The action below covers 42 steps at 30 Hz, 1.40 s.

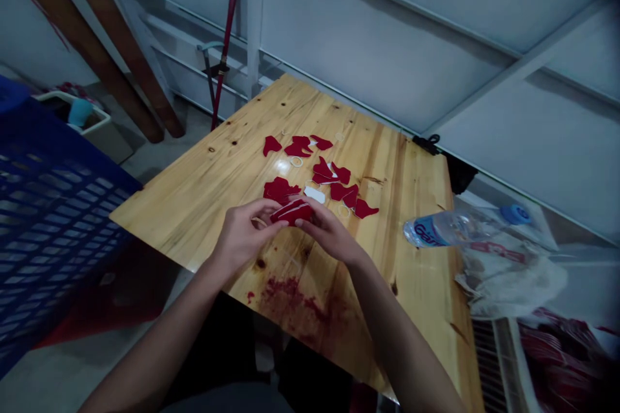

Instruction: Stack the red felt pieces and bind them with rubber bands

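Observation:
Between my two hands, just above the wooden table (194, 232), is a small stack of red cut pieces (292, 211) with pale edges. My left hand (247, 229) grips its left end, thumb in front and fingers behind. At the right end, my right hand (329, 229) pinches it the same way. Just beyond lie a red cut piece (278, 188) and a white piece (314, 194). Farther back are several more red cut pieces (300, 145), some overlapping, and a thin pale ring (296, 161). What the red pieces are made of I cannot tell.
A clear plastic bottle (453, 229) with a blue cap lies on its side at the right. Past the right edge is a white plastic bag (513, 277). A blue plastic basket (53, 219) stands at the left. Red residue (295, 300) marks the near edge.

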Each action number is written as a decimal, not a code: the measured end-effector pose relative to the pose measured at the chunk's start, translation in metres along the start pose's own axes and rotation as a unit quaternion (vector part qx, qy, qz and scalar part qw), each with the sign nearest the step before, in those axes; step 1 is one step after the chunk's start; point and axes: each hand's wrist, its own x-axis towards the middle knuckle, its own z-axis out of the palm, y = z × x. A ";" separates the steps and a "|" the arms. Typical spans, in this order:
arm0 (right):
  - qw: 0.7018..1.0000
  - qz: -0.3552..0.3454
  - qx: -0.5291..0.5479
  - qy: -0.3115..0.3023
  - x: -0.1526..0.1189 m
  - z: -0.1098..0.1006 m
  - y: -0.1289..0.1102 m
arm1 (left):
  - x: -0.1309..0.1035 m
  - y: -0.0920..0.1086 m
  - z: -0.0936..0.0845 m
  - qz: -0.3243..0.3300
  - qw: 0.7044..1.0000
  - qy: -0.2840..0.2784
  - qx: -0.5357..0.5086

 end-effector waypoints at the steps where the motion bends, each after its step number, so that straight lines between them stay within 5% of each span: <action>1: 1.000 0.011 -0.002 0.004 -0.001 -0.001 0.004 | 0.002 -0.003 -0.002 -0.007 1.000 0.003 0.007; 6: 0.994 0.062 -0.054 0.071 0.018 -0.032 0.007 | 0.028 -0.025 -0.007 -0.006 0.977 0.124 0.172; 10: 0.990 0.081 -0.112 0.004 0.055 -0.048 -0.005 | 0.041 -0.035 0.000 -0.004 0.971 0.077 0.227; 13: 0.976 0.094 -0.185 -0.064 0.085 -0.041 -0.009 | 0.042 -0.039 0.003 -0.023 0.982 0.068 0.174; 17: 0.949 0.083 -0.297 -0.067 0.104 -0.027 -0.009 | 0.042 -0.043 0.001 -0.042 0.991 0.073 0.105; 22: 0.952 0.036 -0.304 -0.014 0.090 -0.034 -0.005 | 0.043 -0.048 0.001 -0.059 0.993 0.077 0.061; 26: 0.984 0.076 -0.160 0.025 0.073 -0.054 -0.007 | 0.044 -0.049 0.000 -0.080 0.993 0.082 0.026; 30: 0.989 0.140 -0.024 -0.044 0.061 -0.063 -0.022 | 0.043 -0.043 -0.006 -0.113 0.990 0.067 -0.058; 38: 0.971 0.048 -0.098 -0.213 0.040 -0.037 -0.041 | 0.027 -0.024 -0.019 -0.127 0.979 -0.059 -0.148; 42: 0.986 0.083 -0.058 -0.131 0.018 -0.044 -0.038 | 0.036 -0.031 -0.019 -0.087 0.996 0.014 -0.001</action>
